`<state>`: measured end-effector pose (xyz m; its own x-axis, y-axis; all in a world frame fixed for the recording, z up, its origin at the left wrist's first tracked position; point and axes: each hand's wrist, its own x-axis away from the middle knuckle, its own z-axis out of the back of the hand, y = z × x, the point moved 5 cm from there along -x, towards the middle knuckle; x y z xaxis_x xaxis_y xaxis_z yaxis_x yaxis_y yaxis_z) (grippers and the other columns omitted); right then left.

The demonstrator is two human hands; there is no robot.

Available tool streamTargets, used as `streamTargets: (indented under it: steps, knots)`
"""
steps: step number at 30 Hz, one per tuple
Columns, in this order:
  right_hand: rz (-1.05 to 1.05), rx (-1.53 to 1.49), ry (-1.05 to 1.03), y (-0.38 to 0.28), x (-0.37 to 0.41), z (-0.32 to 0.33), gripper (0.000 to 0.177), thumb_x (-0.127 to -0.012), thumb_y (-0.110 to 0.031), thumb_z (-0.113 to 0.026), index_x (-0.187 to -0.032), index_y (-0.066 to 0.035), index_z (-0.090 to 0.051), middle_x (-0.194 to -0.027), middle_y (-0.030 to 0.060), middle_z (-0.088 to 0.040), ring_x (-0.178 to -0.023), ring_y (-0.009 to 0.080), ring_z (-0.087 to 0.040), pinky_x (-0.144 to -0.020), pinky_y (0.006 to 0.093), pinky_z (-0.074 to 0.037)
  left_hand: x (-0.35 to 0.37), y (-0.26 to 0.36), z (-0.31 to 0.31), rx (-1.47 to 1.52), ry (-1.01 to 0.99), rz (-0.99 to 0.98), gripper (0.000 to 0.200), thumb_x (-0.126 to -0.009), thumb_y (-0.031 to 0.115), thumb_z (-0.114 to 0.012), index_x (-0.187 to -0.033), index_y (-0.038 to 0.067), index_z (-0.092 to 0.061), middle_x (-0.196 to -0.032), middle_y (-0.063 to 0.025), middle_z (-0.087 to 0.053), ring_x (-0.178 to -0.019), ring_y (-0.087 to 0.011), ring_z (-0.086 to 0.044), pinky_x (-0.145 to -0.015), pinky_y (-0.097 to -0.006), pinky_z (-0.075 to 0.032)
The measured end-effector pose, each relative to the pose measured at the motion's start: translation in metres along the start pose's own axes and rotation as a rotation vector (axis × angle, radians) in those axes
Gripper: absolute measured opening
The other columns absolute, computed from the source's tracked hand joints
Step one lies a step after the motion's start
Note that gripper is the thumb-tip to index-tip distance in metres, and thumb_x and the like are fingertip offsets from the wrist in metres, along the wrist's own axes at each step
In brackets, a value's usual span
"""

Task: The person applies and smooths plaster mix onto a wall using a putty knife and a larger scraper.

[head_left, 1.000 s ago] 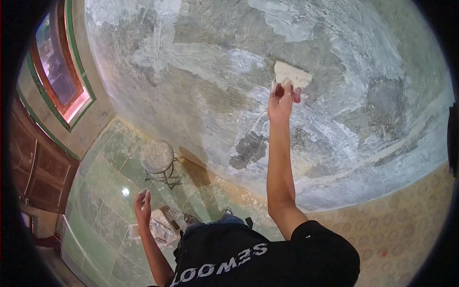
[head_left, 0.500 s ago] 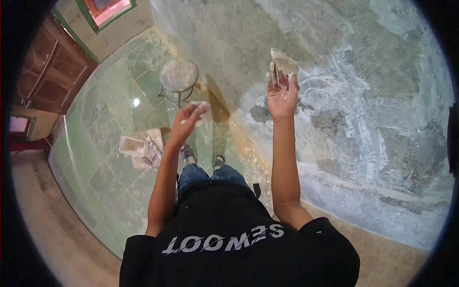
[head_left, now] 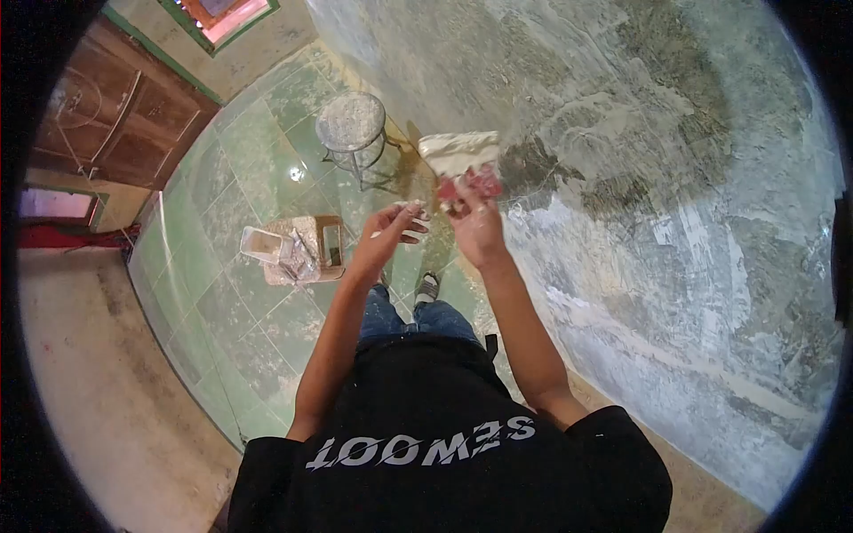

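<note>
My right hand [head_left: 478, 233] is closed round the red handle of a putty knife [head_left: 459, 153]. Thick off-white putty covers its wide blade, which points up and away from me near the wall. Just left of it, my left hand [head_left: 387, 233] has its fingers curled together around a thin, whitish, smeared piece [head_left: 419, 211] that I cannot make out clearly. The two hands are close but apart. White smears mark the fingers of both. To the right, the grey wall [head_left: 657, 240] carries uneven whitish patches and streaks.
A round stool [head_left: 351, 123] spattered white stands on the green tiled floor [head_left: 213, 293]. Nearer me, a small low stand [head_left: 330, 244] bears a white tub [head_left: 265, 243] and wrapped items. A brown wooden door [head_left: 133, 107] is at the far left.
My right hand has moved left and down from the wall, bringing the putty knife closer. My left hand has shifted right towards it. The view has turned a little.
</note>
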<state>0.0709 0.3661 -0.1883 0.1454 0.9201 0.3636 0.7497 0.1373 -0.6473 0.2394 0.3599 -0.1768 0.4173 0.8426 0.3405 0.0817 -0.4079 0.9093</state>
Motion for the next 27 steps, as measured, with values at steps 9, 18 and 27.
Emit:
streamTargets:
  steps: [9, 18, 27]
  knots:
    - [-0.094, 0.164, -0.283, 0.078, 0.035, -0.057, 0.026, -0.093, -0.010, -0.059, -0.117, -0.002, -0.056, -0.110, 0.0046, -0.062, -0.104, 0.0147, -0.056, -0.094, 0.0310, -0.041, 0.060, -0.023, 0.031, 0.280, 0.404, -0.011, 0.033, -0.094, 0.032, -0.062, -0.112, 0.005, -0.065, -0.103, -0.0029, -0.068, -0.089, -0.0099, -0.061, -0.074, -0.0270, -0.049]
    - [-0.413, 0.403, -0.640, 0.142, 0.037, -0.126, 0.045, -0.101, -0.026, -0.046, -0.140, -0.004, -0.041, -0.135, 0.0095, -0.054, -0.117, 0.0192, -0.054, -0.097, 0.0333, -0.041, 0.166, -0.022, 0.174, 0.419, 0.740, -0.327, 0.025, -0.094, 0.025, -0.063, -0.105, 0.003, -0.064, -0.098, -0.0081, -0.068, -0.088, -0.0157, -0.066, -0.081, -0.0313, -0.053]
    - [-0.780, 0.278, -0.542, 0.285, 0.013, -0.184, 0.058, -0.103, -0.046, -0.029, -0.146, -0.006, -0.031, -0.139, 0.0143, -0.051, -0.116, 0.0264, -0.058, -0.095, 0.0360, -0.047, 0.314, -0.086, 0.391, 0.237, 1.253, -0.306, 0.021, -0.091, 0.015, -0.066, -0.099, -0.001, -0.056, -0.099, -0.0121, -0.065, -0.092, -0.0182, -0.065, -0.081, -0.0349, -0.056]
